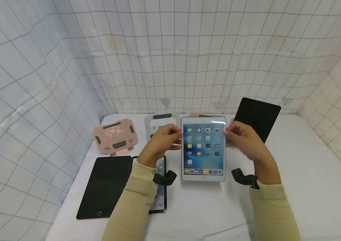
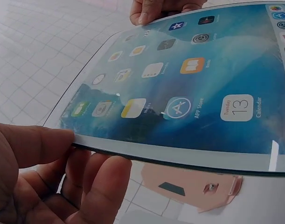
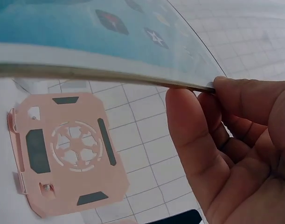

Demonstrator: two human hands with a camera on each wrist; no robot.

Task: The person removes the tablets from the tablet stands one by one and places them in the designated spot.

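Note:
A white-bordered tablet (image 1: 203, 150) stands upright in front of me, its lit home screen full of app icons. At its upper left edge, my left hand (image 1: 162, 140) pinches it, thumb on the front and fingers behind. My right hand (image 1: 244, 139) pinches the opposite edge in the same way. In the left wrist view the tablet (image 2: 179, 84) stretches away from the left hand (image 2: 53, 172) to the other hand. In the right wrist view the right hand (image 3: 235, 135) grips the thin edge near a corner. The tablet's back is hidden in the head view.
A pink stand (image 1: 107, 134) lies at the back left, a grey-white one (image 1: 147, 125) beside it. Another pink stand (image 3: 91, 103) is mostly behind the tablet. A dark tablet (image 1: 257, 115) leans at right. A black tablet (image 1: 107, 187) and a lit one (image 1: 160, 197) lie near the left arm.

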